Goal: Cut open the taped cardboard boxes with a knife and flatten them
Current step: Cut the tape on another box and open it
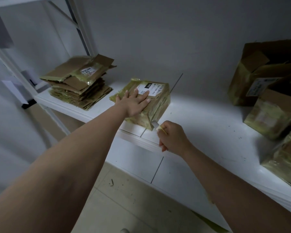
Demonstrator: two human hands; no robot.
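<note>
Lying far left on the white table (200, 125): a stack of flattened cardboard (77, 83), a label on its top sheet. Crowding the right edge: a heap of unflattened boxes (267, 101), several wrapped in yellowish tape, the farthest one gaping open. Littering the tiled floor (124, 199) below: small scraps of tape. Nothing standing between the hands and the work.

Sitting mid-table, near its front edge: the taped cardboard box (151, 105), white shipping label facing up. Pressing flat on its top: the left hand (133, 103), fingers straight and spread, arm stretching in from the near left. Curling tight around the knife (155, 126) just beside the box's near right corner: the right hand (173, 137), grip fully closed on the handle, blade touching that corner's lower edge, wrist angling in from the near right.
</note>
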